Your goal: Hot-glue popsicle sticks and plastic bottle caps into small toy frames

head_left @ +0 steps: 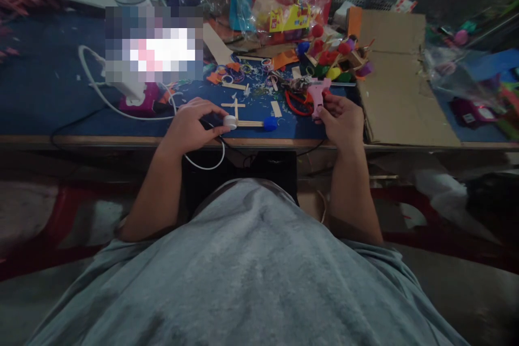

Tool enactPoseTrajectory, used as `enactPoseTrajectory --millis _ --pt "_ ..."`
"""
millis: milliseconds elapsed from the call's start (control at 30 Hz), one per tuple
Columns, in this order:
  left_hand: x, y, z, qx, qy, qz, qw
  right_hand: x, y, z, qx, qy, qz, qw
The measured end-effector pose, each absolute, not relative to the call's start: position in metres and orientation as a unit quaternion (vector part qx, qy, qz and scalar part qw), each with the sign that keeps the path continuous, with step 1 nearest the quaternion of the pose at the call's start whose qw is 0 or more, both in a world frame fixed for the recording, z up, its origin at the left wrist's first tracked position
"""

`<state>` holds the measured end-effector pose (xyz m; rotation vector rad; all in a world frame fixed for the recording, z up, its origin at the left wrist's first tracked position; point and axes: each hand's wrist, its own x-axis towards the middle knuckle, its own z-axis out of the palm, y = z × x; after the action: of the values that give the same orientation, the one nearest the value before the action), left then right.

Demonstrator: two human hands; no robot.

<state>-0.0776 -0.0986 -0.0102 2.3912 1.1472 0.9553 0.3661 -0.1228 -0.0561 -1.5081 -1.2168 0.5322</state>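
A white bottle cap point(230, 122) is pinched between the thumb and fingers of my left hand point(193, 125). The cap sits at the left end of a small wooden stick frame point(250, 124), which has a crossed upright and a blue bottle cap point(270, 124) at its right end. My right hand point(343, 120) is closed on a pink glue gun point(318, 96), near the table's front edge. Behind the glue gun lie red-handled scissors point(298, 104), partly covered. A short flat piece of wood point(276, 108) rests between the frame and the scissors.
Cardboard point(399, 81) lies at the right. Coloured pompoms and bottle caps point(333, 59) are heaped behind the glue gun. Rubber bands and scraps point(251, 73) litter the middle. A purple power socket point(140, 100) with a white cable point(87, 67) stands at the left.
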Motion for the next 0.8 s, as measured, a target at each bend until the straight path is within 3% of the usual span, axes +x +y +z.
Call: enactPoseTrajectory --millis 267,467,800 --pt "-0.076 -0.1 -0.011 0.831 0.404 0.344 0.17 0.341 -0.152 -0.026 -0.642 -0.621 -0.049 0.447" --pt "-0.076 -0.1 -0.011 0.83 0.406 0.341 0.174 0.282 -0.16 -0.017 -0.498 -0.778 0.092 0.371" --pt "-0.076 -0.099 -0.011 0.828 0.41 0.343 0.17 0.267 -0.136 -0.022 -0.467 -0.815 0.123 0.321"
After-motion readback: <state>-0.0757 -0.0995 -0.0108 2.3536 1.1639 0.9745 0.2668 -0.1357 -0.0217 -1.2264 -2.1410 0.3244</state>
